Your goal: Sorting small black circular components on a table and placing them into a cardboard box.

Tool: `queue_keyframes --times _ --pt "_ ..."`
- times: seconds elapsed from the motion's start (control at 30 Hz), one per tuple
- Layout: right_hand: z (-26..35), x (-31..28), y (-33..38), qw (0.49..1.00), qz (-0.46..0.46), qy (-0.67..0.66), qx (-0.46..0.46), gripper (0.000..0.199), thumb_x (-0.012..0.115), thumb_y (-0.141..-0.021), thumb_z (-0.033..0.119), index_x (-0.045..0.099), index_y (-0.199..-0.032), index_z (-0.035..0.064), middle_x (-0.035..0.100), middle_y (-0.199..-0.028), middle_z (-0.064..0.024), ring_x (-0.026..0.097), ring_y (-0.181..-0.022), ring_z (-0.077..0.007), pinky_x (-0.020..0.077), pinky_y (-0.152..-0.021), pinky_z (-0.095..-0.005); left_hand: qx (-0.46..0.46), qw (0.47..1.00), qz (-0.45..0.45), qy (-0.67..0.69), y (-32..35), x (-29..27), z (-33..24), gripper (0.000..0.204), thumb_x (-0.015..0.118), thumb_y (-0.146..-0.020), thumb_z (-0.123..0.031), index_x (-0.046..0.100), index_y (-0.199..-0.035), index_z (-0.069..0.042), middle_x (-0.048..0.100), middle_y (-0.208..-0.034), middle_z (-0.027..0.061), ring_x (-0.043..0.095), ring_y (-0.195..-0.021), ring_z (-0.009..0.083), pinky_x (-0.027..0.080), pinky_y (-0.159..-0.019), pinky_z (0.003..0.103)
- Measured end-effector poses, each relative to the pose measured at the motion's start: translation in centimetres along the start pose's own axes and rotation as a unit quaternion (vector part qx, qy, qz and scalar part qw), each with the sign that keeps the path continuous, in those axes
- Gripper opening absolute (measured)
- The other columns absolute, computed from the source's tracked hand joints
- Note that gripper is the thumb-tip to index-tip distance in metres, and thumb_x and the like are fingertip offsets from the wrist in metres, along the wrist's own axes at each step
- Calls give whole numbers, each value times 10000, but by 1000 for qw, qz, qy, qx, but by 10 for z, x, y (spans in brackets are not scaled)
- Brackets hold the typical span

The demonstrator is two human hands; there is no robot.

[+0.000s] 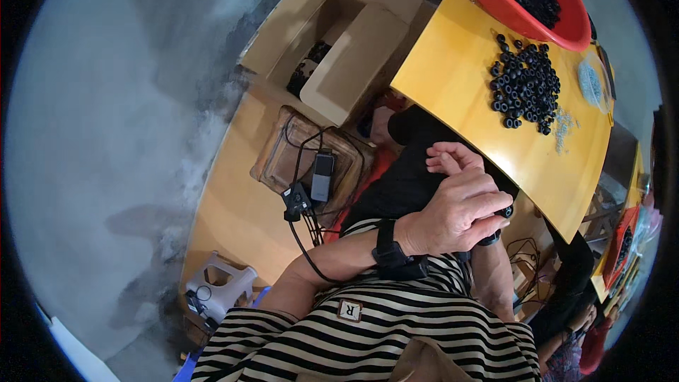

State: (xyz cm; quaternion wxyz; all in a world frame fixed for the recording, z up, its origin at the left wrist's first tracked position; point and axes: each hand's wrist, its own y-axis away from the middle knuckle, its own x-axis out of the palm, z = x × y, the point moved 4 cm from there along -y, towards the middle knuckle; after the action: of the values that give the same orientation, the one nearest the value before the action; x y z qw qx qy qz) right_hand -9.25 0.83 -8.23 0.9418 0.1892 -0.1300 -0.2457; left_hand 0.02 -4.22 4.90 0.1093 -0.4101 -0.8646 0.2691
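My left hand (456,211) crosses in front of my right, just off the near edge of the yellow table. Its thumb and forefinger are closed on a small round black part (508,210) with a light ring in its end. Behind it, my right hand (455,157) shows mainly its fingers, loosely bent and apart; the palm is hidden. On the table lies a heap of black ring-shaped parts (525,86). Next to the heap are scattered tiny pale pieces (563,127). Both wrists wear black straps.
A red basin (576,21) of black parts stands at the table's far end, near a clear tub (593,81) of pale pieces. Left are an open cardboard box (368,64), a grey device (322,177) with cables and a stool (223,279). Another person sits lower right.
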Motion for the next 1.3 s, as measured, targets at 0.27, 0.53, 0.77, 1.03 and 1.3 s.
queue_keyframes --times 0.27,0.53,0.77,1.03,1.3 --pt "6 -8 24 996 -80 -5 24 219 618 -971 191 645 -1062 -5 693 -950 -86 642 -808 -139 535 -711 -277 11 1000 10 -19 19 3 3 296 770 -657 -71 647 -923 -28 531 -791 82 561 -747 268 457 -681 385" --pt "1 -22 56 995 -100 12 -26 207 606 -977 179 650 -1066 -3 697 -939 -77 631 -815 -110 521 -723 -258 37 998 56 1 28 11 -3 275 762 -678 -66 655 -928 -23 555 -813 87 574 -761 279 473 -705 392" --pt "-9 -62 89 986 -164 -14 -27 223 573 -982 145 633 -1083 -45 697 -973 -128 669 -823 -166 571 -728 -291 33 986 163 -7 37 14 -10 294 791 -688 -59 670 -950 0 606 -831 102 588 -746 283 488 -689 379" --pt "-37 -86 108 977 -200 -71 -35 236 564 -978 150 622 -1082 -54 690 -964 -148 673 -811 -181 576 -721 -303 27 970 240 -18 49 22 -18 291 804 -671 -39 678 -933 -12 606 -788 88 575 -683 259 478 -612 352" --pt "-36 -81 128 990 -139 8 -31 176 594 -960 123 647 -1020 -34 696 -901 -80 660 -766 -131 556 -660 -257 43 955 294 -12 53 36 -32 291 804 -675 -44 676 -933 0 618 -792 96 588 -687 263 485 -618 357"
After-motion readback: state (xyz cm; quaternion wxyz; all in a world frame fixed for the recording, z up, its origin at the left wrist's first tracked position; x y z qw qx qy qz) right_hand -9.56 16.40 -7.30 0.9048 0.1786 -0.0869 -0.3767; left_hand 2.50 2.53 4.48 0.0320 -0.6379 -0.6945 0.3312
